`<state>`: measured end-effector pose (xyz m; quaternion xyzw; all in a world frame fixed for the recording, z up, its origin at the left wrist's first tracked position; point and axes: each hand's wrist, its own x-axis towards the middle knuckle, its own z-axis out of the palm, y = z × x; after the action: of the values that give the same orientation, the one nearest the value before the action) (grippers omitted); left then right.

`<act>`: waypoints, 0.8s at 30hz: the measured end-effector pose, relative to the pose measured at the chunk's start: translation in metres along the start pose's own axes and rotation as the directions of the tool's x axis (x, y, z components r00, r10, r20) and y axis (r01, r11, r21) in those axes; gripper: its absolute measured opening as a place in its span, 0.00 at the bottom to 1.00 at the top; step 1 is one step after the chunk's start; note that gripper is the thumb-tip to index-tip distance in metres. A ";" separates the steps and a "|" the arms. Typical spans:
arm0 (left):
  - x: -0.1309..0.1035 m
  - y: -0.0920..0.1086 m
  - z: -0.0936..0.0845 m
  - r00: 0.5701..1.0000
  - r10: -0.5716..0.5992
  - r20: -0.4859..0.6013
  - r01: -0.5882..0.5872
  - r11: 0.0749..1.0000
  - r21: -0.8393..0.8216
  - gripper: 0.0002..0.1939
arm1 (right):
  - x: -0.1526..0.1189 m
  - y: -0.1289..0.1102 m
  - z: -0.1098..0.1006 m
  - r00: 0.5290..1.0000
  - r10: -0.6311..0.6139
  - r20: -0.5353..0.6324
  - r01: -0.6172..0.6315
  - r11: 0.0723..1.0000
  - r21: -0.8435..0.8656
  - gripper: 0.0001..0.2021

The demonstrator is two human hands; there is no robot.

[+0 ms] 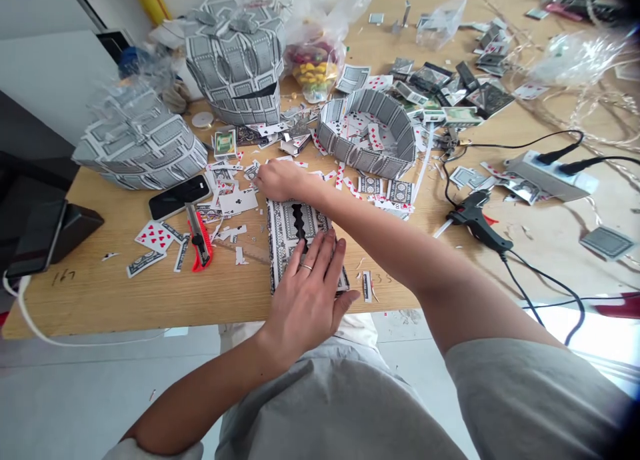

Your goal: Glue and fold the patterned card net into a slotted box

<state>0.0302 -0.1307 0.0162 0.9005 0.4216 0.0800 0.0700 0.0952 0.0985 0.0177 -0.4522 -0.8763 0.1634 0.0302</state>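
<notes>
A flat panel built from grey-patterned playing cards (285, 230), with a dark jagged slot down its middle, lies at the table's front edge. My left hand (305, 287), with a ring on one finger, rests open and flat on its near part. Reaching across to the far left corner of the panel, my right hand (281, 179) has its fingers curled down. A patterned card piece (251, 171) is at its fingertips; whether it is gripped is hidden. Left of the panel are card scraps, an ace of clubs card (239, 201) and a red utility knife (201, 240).
Two woven card baskets (145, 140) (235, 60) stand at the back left, near a phone (180, 197). An open card-walled tray (367, 137) holds loose cards. On the right are a glue gun (477, 223), its cable and a power strip (550, 173).
</notes>
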 end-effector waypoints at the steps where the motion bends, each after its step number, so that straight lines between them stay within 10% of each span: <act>1: 0.000 0.000 0.001 1.000 -0.001 -0.008 0.001 1.000 0.008 0.38 | 0.001 0.000 0.001 1.000 0.008 -0.010 -0.007 1.000 0.007 0.24; 9: -0.010 -0.010 -0.022 0.996 0.085 0.029 -0.081 0.991 -0.109 0.27 | -0.011 0.013 -0.014 0.997 0.072 -0.021 -0.070 0.994 0.078 0.30; 15: -0.053 -0.036 -0.054 0.987 0.155 0.037 -0.148 0.978 -0.146 0.19 | -0.070 0.057 -0.019 0.969 0.244 -0.026 -0.243 0.969 0.055 0.32; 20: -0.075 -0.051 -0.051 0.977 0.004 -0.211 -0.050 0.976 -0.213 0.19 | -0.128 0.066 -0.006 0.941 0.231 -0.248 -0.183 0.962 0.205 0.30; 24: -0.074 -0.048 -0.025 0.874 -0.297 -0.384 0.218 0.947 -0.236 0.22 | -0.153 0.057 0.007 0.935 0.128 -0.330 -0.021 0.951 0.310 0.30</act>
<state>-0.0574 -0.1556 0.0248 0.7879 0.5338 0.2981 0.0726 0.2286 0.0044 0.0074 -0.4970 -0.8041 0.2140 0.2461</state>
